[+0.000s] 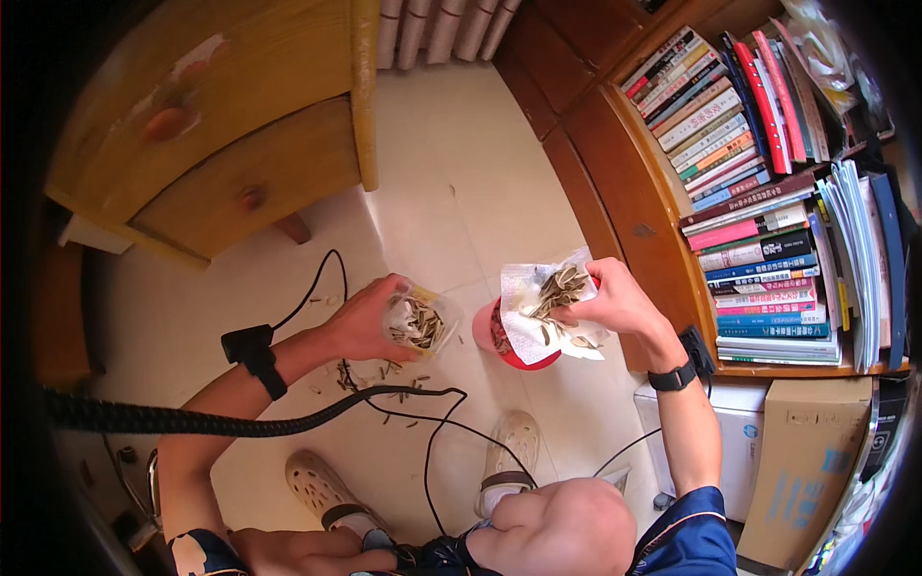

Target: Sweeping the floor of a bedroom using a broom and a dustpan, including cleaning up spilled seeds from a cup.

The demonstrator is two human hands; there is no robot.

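Observation:
My left hand [364,320] grips a clear plastic container [450,317] from its left side. Inside lie striped sunflower seeds or shells [420,330]; which of the two I cannot tell. To the right, my right hand [623,299] holds a white paper tissue [517,302] between thumb and fingers, with a heap of similar striped seeds or shells [563,286] on it. Just below the tissue is a red and pink bin [531,361], its opening mostly hidden. More seeds or shells [396,389] are scattered over the floor under my left hand.
Black cables [432,417] cross the view before my legs. A yellow wooden drawer cabinet [288,173] stands at the upper left. On the right are a wooden bookcase [619,209] full of books, a white box [720,425] and a cardboard box [807,446]. My clogs [320,482] rest on the tiled floor [468,158].

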